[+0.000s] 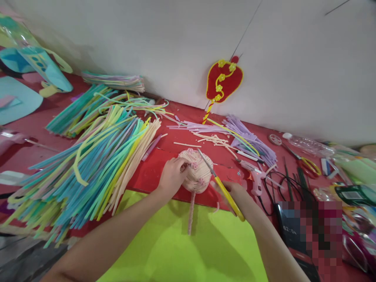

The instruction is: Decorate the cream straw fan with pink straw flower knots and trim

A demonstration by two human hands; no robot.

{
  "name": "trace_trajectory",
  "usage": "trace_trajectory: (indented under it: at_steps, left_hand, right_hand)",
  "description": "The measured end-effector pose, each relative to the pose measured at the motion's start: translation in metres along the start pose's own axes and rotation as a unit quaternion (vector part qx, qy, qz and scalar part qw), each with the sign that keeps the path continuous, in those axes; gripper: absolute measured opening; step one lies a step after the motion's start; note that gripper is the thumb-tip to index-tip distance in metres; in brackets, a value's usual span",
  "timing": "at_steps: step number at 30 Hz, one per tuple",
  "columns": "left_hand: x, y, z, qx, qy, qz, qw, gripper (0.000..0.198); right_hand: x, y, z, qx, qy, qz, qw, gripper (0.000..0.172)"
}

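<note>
A round cream fan (197, 184) with small pink flowers and a twisted pink handle lies flat, its handle pointing toward me over a yellow-green sheet (182, 250). My left hand (172, 176) is at the fan's left side, thumb and finger closed together on one of the pink flowers. In my right hand (235, 196) are scissors with yellow handles (226, 196), their blades pointing up and left over the fan's right part. The fingers of that hand are partly hidden behind the handles.
Colourful pipe cleaners (96, 156) pile up on the left. Purple stems (249, 141), a pink glue gun (256, 178), a second pair of scissors (299, 158) and a phone (289, 223) lie right. A red fan (225, 80) leans against the wall (147, 39).
</note>
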State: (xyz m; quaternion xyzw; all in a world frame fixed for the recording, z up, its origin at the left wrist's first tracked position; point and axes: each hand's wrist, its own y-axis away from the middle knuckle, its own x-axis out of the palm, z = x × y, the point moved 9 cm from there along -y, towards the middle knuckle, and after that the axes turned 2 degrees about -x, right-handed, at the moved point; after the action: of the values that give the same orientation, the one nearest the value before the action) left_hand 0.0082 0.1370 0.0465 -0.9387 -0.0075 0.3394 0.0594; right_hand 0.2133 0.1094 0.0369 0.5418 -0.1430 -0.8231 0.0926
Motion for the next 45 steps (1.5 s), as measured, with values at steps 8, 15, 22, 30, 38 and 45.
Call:
trace_trajectory:
  at_steps: [8,15,22,30,38,45]
  left_hand:
    - [0.007,0.002,-0.003,0.055,-0.15,0.014,0.987,0.017]
    - [0.016,0.004,-0.005,0.085,-0.178,0.028,0.98,0.02]
    - [0.013,0.001,-0.006,0.092,-0.152,0.01,0.984,0.013]
    - [0.014,0.001,-0.003,0.071,-0.104,0.005,0.992,0.015]
    - [0.01,-0.002,-0.001,0.048,-0.047,0.008,0.998,0.017]
    - [0.015,-0.007,0.004,0.042,-0.033,0.023,0.998,0.015]
  right_hand:
    - [-0.025,-0.013,-0.042,0.097,0.114,-0.099,0.984,0.035]
    - [-0.017,-0.02,-0.049,0.059,0.111,-0.122,0.985,0.037]
    - [-0.028,-0.011,-0.041,0.029,0.141,-0.182,0.973,0.035]
    - [-0.025,-0.004,0.015,-0.103,0.008,-0.293,0.95,0.032]
    - [0.001,-0.01,0.028,-0.197,-0.054,-0.284,0.937,0.027]
    - [0.004,-0.008,0.027,-0.17,-0.07,-0.263,0.947,0.029]
